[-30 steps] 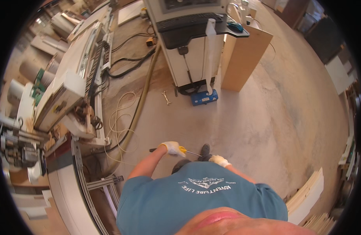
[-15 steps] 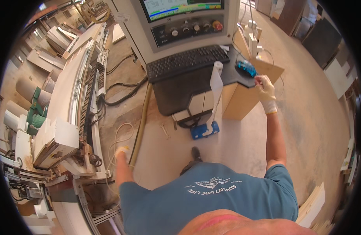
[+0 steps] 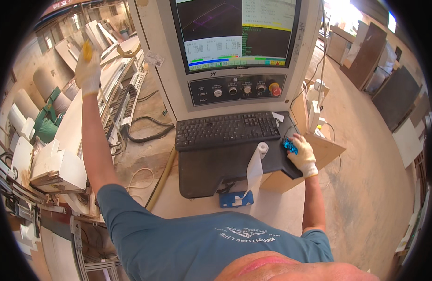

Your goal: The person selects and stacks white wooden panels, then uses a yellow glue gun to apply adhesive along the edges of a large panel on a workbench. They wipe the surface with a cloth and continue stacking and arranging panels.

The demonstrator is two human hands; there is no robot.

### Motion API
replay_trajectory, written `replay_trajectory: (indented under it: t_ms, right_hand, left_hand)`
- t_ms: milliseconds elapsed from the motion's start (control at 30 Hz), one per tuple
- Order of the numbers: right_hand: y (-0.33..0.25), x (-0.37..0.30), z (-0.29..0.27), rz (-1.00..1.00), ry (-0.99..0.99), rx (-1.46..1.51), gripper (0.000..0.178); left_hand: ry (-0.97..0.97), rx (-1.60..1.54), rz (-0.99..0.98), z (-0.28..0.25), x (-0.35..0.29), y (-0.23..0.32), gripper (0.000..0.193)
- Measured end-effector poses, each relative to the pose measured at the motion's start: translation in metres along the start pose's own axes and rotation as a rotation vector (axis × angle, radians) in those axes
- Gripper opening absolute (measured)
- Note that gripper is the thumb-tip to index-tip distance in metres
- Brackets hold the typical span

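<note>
My right hand (image 3: 304, 154), in a pale knit glove, rests over a bright blue computer mouse (image 3: 289, 145) at the right end of the black desk shelf (image 3: 197, 173). Its fingers curl around the mouse. My left arm reaches out to the far left. The gloved left hand (image 3: 88, 75) is raised above the long machine bed, fingers closed, with a small yellow thing (image 3: 87, 50) at them that I cannot make out. A black keyboard (image 3: 227, 130) lies on the shelf below the lit screen (image 3: 234, 33).
Above the keyboard is a control panel (image 3: 239, 90) with knobs and a red stop button (image 3: 275, 89). An unrolling white paper roll (image 3: 262, 150) hangs over the shelf edge to a blue box (image 3: 236, 200). Cables and hoses (image 3: 145, 135) run along the floor at left; boards lean at right.
My left hand has risen from low beside my body to the far left. My right hand has moved from beside the mouse onto it. The view has tilted up, showing more screen.
</note>
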State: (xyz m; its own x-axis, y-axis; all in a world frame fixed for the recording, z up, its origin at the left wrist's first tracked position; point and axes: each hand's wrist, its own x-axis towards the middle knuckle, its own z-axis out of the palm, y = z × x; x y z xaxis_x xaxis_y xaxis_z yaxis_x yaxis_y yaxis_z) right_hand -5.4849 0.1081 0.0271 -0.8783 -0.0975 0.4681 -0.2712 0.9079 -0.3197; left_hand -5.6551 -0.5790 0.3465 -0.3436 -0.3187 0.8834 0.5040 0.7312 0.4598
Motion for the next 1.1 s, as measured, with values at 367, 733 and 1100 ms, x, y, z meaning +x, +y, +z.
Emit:
replay_trajectory:
  t_ms: [367, 733, 1100]
  right_hand:
    - [0.004, 0.002, 0.001, -0.027, 0.013, 0.053, 0.050]
    - [0.003, 0.003, -0.001, -0.055, 0.017, 0.061, 0.047]
    - [0.005, 0.004, -0.002, -0.073, 0.004, 0.042, 0.049]
  left_hand:
    - [-0.259, 0.736, -0.208, 0.102, -0.001, 0.039, 0.053]
    - [0.070, 0.515, 0.209, 0.061, -0.140, 0.093, 0.060]
    - [-0.804, -0.314, 0.134, 0.045, -0.396, 0.189, 0.011]
